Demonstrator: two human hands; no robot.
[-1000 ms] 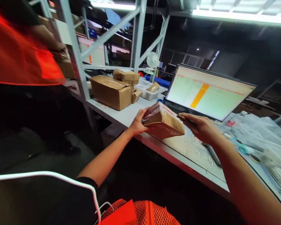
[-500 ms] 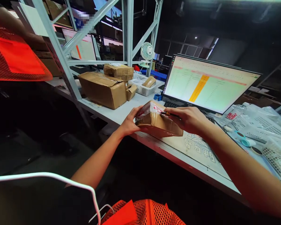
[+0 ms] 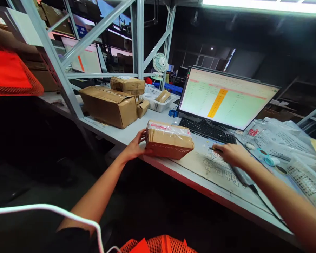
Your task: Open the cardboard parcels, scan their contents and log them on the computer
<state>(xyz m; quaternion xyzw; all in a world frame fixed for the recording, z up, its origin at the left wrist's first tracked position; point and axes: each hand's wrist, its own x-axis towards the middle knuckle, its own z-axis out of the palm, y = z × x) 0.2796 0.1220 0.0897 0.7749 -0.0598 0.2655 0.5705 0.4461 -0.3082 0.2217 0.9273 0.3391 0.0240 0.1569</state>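
Observation:
A taped cardboard box [image 3: 171, 140] lies near the front edge of the desk, with shiny clear tape bearing red print along its top. At its left end is my left hand [image 3: 134, 147], fingers curled against the side and gripping it. My right hand [image 3: 233, 154] hovers over the desk mat to the right of the box, apart from it. Its fingers are closed round a slim dark tool [image 3: 216, 149], which looks like a utility knife; most of it is hidden in the hand.
Behind the box stand a monitor [image 3: 223, 98] and a black keyboard [image 3: 208, 129]. More cartons [image 3: 107, 105] and a white basket [image 3: 158, 104] sit at the back left, beside a metal rack post [image 3: 140, 42]. Plastic baskets [image 3: 302, 175] and tape rolls [image 3: 271, 161] lie at right.
The box has come down from a tilted hold onto the desk, its taped top facing up. My right hand has moved away from it to the right with the tool. My left hand stays on the box.

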